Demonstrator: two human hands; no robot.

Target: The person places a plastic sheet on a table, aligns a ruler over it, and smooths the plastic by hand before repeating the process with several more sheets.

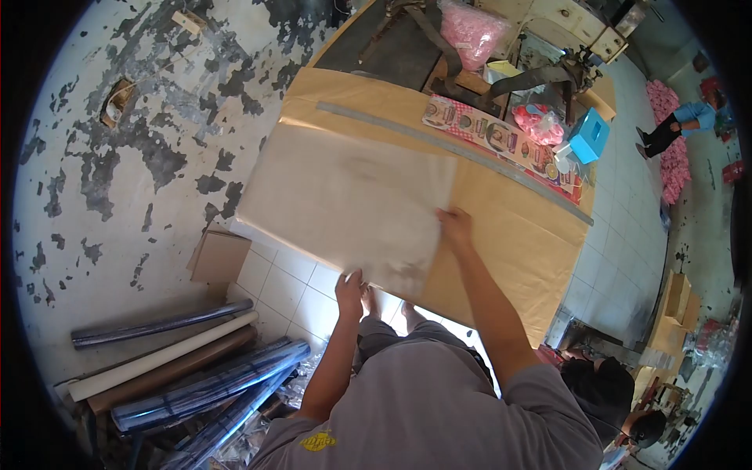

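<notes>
A large pale translucent sheet [345, 192] lies over the left part of a table covered in brown paper [513, 243]. My right hand [454, 225] pinches the sheet's right edge, fingers closed on it. At the sheet's lower edge, by the table's near side, my left hand [349, 294] has its fingers closed; what it grips, if anything, is too small to make out. A long grey metal strip [470, 153] runs across the table behind the sheet.
Behind the strip are a patterned strip [501, 141], a pink bag [471, 35], a blue container [589, 135] and a machine [576, 70]. Rolls of material [204, 384] lie on the floor at left. One person [681, 125] is at far right; others are at lower right.
</notes>
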